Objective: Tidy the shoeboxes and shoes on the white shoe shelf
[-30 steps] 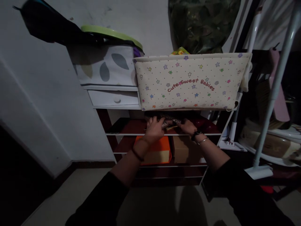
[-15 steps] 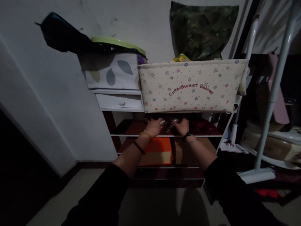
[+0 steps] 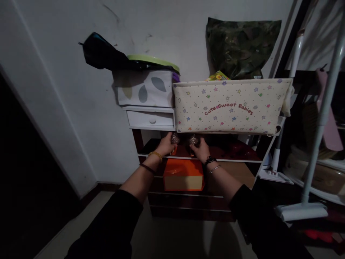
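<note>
Head view: both hands reach onto the dark red shelf [image 3: 234, 153] just under the star-printed fabric bin [image 3: 229, 108]. The left hand [image 3: 165, 145] has its fingers curled around a small glittery shoe [image 3: 175, 138], and the right hand [image 3: 199, 149] closes the same way on a second glittery shoe [image 3: 193, 139]. The two shoes stand side by side, slightly apart, toes towards the person, at the front of that shelf, probably so each hand can steady its own one of the pair. Below them an orange box [image 3: 183, 175] sits on the next shelf; left of the bin are a small white drawer [image 3: 151, 118] and a leaf-patterned box [image 3: 145, 88] topped by a green lid [image 3: 153, 59].

Against the earlier frames, the hands were bunched together over a sparkly heap in the shelf's middle; now they are parted, one shoe in each, and the camera has drawn back and shifted, so the shelving sits further right.
</note>
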`<state>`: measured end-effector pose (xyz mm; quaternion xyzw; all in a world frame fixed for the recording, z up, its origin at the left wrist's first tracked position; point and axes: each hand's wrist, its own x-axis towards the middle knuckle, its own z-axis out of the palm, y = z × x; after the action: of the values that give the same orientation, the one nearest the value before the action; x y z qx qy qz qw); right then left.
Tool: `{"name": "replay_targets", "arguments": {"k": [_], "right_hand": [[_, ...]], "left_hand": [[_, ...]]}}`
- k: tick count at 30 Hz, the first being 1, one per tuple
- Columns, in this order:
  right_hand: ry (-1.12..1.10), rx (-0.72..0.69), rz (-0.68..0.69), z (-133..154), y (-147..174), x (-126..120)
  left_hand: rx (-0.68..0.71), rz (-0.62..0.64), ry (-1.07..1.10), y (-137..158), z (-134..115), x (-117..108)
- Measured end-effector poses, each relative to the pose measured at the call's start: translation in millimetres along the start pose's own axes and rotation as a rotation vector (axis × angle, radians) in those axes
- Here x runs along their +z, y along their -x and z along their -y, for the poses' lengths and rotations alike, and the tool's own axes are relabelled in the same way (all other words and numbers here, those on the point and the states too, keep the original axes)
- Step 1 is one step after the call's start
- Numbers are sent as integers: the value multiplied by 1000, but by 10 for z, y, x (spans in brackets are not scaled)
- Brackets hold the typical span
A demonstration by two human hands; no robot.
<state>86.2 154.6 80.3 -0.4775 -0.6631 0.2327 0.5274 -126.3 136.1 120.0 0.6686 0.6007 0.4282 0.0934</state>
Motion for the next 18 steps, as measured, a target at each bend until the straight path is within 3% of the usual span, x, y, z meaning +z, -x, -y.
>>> {"name": "replay_targets", "arguments": {"k": [7, 13, 18], "right_hand": [[10, -66, -19, -7, 107, -54], [-50, -32, -85, -224, 198, -7], [-142, -14, -35, -449, 171, 59]], "left_hand": [[3, 63, 81, 84, -63, 180], [-5, 18, 47, 64, -173, 389], [-4, 21, 54, 81, -222, 413]]}}
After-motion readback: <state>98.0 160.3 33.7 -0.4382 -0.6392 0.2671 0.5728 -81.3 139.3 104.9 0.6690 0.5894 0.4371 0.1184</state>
